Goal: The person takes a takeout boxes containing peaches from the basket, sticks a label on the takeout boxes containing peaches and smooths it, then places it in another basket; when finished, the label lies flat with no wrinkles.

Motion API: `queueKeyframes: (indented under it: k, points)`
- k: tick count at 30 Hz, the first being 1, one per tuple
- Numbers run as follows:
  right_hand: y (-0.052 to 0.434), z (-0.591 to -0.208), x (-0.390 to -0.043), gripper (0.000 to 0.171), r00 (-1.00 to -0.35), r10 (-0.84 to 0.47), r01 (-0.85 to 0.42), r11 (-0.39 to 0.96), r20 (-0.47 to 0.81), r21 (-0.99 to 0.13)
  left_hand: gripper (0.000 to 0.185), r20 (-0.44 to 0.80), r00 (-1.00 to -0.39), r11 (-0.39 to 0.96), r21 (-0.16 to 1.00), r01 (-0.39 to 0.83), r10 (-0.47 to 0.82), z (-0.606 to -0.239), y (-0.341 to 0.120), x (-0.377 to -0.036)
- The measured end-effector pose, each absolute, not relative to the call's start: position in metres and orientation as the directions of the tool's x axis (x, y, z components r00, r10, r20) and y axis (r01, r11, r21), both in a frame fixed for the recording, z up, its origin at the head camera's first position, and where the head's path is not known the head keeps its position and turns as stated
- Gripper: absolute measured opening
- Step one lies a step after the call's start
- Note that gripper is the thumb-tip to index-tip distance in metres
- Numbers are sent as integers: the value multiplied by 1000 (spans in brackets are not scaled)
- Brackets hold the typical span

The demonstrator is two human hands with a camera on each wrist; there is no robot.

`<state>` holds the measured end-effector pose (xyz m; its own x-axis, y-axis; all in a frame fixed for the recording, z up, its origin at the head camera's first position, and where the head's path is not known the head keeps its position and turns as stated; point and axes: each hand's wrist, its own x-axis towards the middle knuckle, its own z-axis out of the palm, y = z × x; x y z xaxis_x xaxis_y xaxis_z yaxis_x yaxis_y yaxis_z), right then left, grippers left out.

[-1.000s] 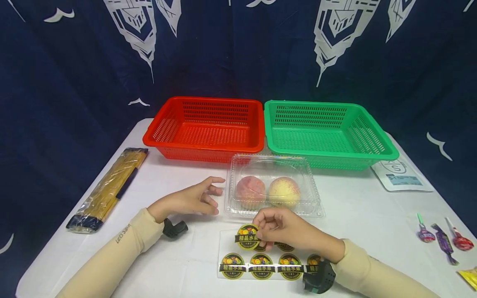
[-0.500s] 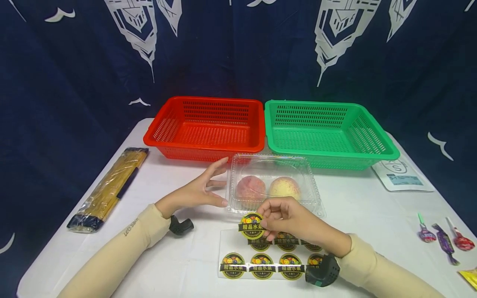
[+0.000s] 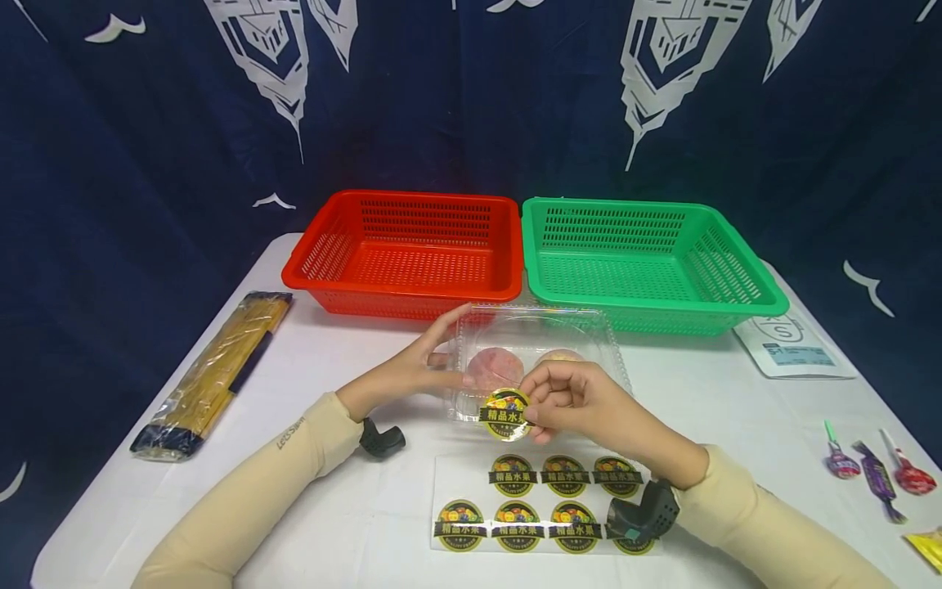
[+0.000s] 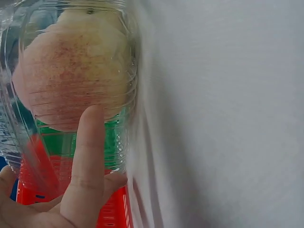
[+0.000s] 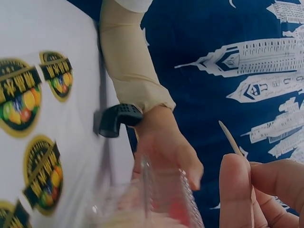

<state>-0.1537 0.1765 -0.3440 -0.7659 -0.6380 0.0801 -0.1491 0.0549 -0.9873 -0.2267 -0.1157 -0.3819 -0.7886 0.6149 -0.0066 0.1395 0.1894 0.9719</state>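
At the far left, the head view shows a shiny pack of yellow sticks (image 3: 213,372) that neither wrist view shows. Next comes the left hand (image 3: 415,368), its thumb and fingers spread wide at the left side of the clear box (image 3: 545,327). The left wrist view shows one straight finger in front of the box wall, with the pink peach (image 4: 71,71) close behind it. How hard it presses is hard to tell. In the head view, the right hand (image 3: 577,401) partly hides the yellow peach (image 3: 561,355). The right hand pinches the right edge of a round sticker (image 3: 504,413) by the box's front. The right wrist view shows that sticker from its thin side, thumb and finger squeezed together on it. Nearer the person lies the sticker sheet (image 3: 458,478).
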Motion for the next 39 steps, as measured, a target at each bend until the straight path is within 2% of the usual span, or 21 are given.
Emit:
queueKeyframes:
  k: [9, 15, 33, 39]
  points:
    - [189, -322, -169, 22, -823, -568, -139, 163, 23, -977, 105, 26, -783, 154, 976, 154, 622, -387, -114, -230]
    - [199, -314, -186, 26, -848, -530, -126, 214, -7, -969, 105, -24, -791, 164, 982, 96, 612, -387, -113, -226]
    - [204, -314, -229, 29, -845, -490, 77, 284, -213, -956, 112, -18, -779, 155, 983, 103, 627, -390, -114, -228]
    - [203, -317, -236, 30, -849, -478, 73, 316, -225, -946, 111, -26, -784, 146, 986, 83, 621, -390, -115, -227]
